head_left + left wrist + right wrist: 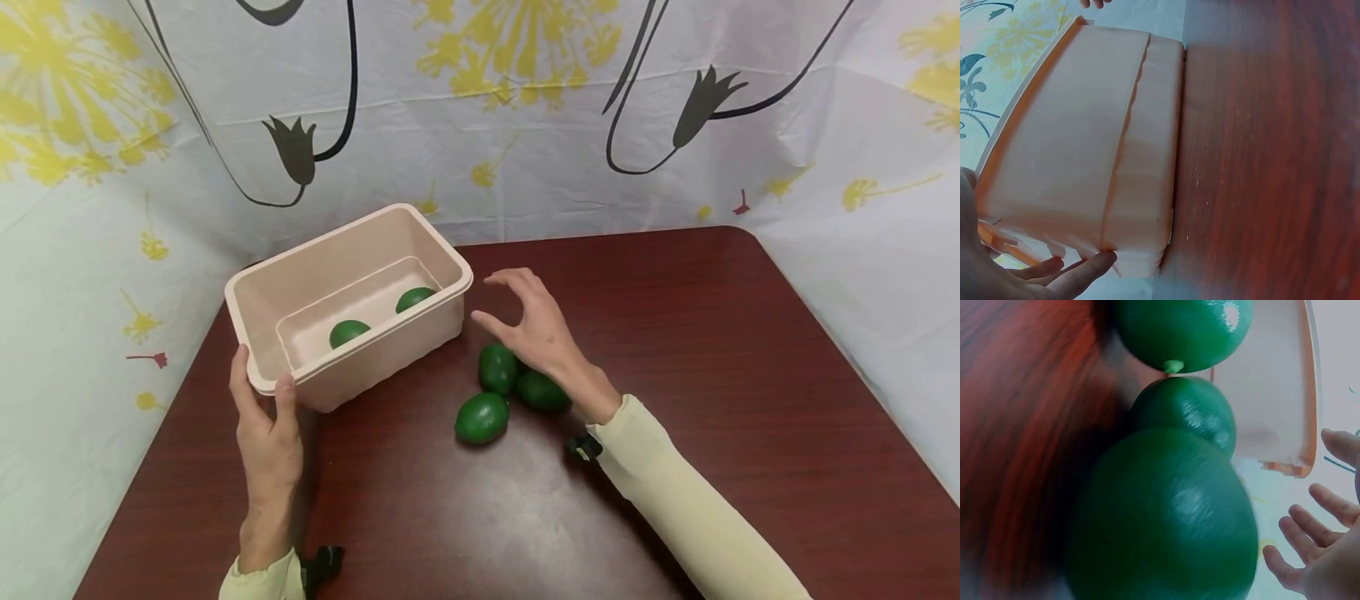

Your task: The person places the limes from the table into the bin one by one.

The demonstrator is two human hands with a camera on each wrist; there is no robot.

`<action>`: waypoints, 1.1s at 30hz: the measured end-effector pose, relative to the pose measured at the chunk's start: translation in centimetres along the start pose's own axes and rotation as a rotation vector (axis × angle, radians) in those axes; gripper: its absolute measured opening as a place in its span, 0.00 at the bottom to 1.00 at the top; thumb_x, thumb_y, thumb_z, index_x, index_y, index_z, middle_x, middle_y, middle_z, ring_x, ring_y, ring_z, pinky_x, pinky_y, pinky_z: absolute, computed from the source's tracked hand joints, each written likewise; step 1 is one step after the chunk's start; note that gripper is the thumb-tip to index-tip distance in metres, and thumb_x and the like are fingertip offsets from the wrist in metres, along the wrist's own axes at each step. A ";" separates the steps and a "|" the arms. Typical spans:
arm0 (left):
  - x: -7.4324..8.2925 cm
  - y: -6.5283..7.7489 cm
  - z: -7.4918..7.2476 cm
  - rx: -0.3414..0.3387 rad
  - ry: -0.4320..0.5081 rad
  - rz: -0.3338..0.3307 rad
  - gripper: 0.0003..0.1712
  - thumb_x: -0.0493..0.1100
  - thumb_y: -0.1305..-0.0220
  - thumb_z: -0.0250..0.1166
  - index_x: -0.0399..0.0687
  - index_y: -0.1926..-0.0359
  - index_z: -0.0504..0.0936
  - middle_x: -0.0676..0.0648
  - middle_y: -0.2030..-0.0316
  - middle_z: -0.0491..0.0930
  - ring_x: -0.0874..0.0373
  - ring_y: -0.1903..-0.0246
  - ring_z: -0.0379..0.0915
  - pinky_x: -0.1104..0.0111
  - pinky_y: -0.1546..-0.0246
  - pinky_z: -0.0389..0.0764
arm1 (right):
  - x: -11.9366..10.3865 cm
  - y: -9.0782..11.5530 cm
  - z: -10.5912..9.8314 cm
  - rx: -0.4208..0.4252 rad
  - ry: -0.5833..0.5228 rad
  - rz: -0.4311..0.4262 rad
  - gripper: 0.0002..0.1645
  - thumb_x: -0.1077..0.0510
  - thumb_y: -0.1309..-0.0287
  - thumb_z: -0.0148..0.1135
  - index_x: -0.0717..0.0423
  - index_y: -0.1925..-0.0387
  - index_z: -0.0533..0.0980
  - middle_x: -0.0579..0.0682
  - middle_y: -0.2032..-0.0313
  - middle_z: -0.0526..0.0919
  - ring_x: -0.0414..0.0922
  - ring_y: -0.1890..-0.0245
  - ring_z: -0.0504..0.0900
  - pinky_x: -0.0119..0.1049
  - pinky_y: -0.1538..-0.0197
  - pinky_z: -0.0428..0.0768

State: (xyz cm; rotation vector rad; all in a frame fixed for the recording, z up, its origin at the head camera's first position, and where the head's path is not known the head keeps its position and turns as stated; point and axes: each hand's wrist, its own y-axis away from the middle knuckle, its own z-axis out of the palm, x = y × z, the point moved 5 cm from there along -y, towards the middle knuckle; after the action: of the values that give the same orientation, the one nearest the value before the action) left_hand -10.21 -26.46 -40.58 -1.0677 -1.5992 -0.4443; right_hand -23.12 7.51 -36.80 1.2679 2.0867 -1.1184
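Note:
A pale beige plastic bin [375,357] stands at the left on the table, with two green limes [349,332] inside it. My left hand [270,450] holds its near-left corner, thumb on one side and fingers on the other; the left wrist view shows the fingers [1088,275] against the bin's end. Right of the bin, my right hand [536,329] is spread in the air, thumb and fingers apart, nothing between them. Below it on the table lie three more glossy limes [482,418] in a close group. In the right wrist view these limes [1166,512] line up close to the camera.
The dark red-brown table [675,333] has a rounded far right corner. Behind it hangs a white cloth [525,183] with yellow and grey flower prints, which also borders both sides. A small black wrist strap piece [583,447] sits at the right sleeve.

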 end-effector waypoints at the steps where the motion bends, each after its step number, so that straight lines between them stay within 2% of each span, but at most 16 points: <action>1: 0.0 0.0 0.0 -0.001 0.001 0.000 0.40 0.54 0.24 0.59 0.79 0.19 0.52 0.55 0.19 0.59 0.48 0.23 0.59 0.43 0.24 0.59 | 0.2 0.1 -0.1 -0.004 0.004 0.007 0.30 0.49 0.39 0.75 0.55 0.39 0.78 0.52 0.39 0.79 0.50 0.34 0.75 0.50 0.30 0.72; 14: 0.2 0.0 -0.1 -0.003 0.023 0.007 0.40 0.54 0.25 0.60 0.78 0.20 0.53 0.55 0.19 0.58 0.50 0.22 0.57 0.44 0.23 0.56 | 2.9 1.5 -0.6 -0.076 0.034 0.079 0.30 0.47 0.38 0.74 0.53 0.39 0.78 0.54 0.40 0.79 0.57 0.36 0.77 0.55 0.33 0.75; 24: 0.5 0.0 -0.2 -0.008 0.035 0.034 0.39 0.53 0.25 0.60 0.77 0.20 0.55 0.56 0.19 0.58 0.51 0.20 0.55 0.49 0.21 0.55 | 4.1 2.4 -1.0 -0.125 0.050 0.144 0.30 0.46 0.37 0.73 0.54 0.38 0.78 0.57 0.40 0.80 0.58 0.36 0.78 0.55 0.34 0.75; 29: 0.5 0.1 -0.2 -0.013 0.028 0.021 0.39 0.54 0.26 0.60 0.78 0.20 0.55 0.58 0.19 0.57 0.50 0.20 0.55 0.46 0.22 0.56 | 4.6 2.7 -1.1 -0.149 0.064 0.160 0.30 0.46 0.37 0.73 0.54 0.38 0.78 0.57 0.40 0.80 0.57 0.39 0.79 0.55 0.36 0.76; 33: 0.6 0.1 -0.2 -0.019 0.031 0.015 0.40 0.53 0.26 0.60 0.77 0.20 0.54 0.58 0.19 0.57 0.50 0.20 0.55 0.47 0.22 0.57 | 4.9 2.8 -1.4 -0.172 0.077 0.189 0.31 0.44 0.38 0.73 0.53 0.38 0.78 0.55 0.40 0.80 0.56 0.39 0.79 0.54 0.37 0.76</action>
State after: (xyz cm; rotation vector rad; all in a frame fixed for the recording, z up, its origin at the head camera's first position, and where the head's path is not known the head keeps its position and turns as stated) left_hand -9.95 -26.33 -39.99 -1.0818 -1.5615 -0.4651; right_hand -22.91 11.85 -40.70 1.4084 2.0199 -0.8021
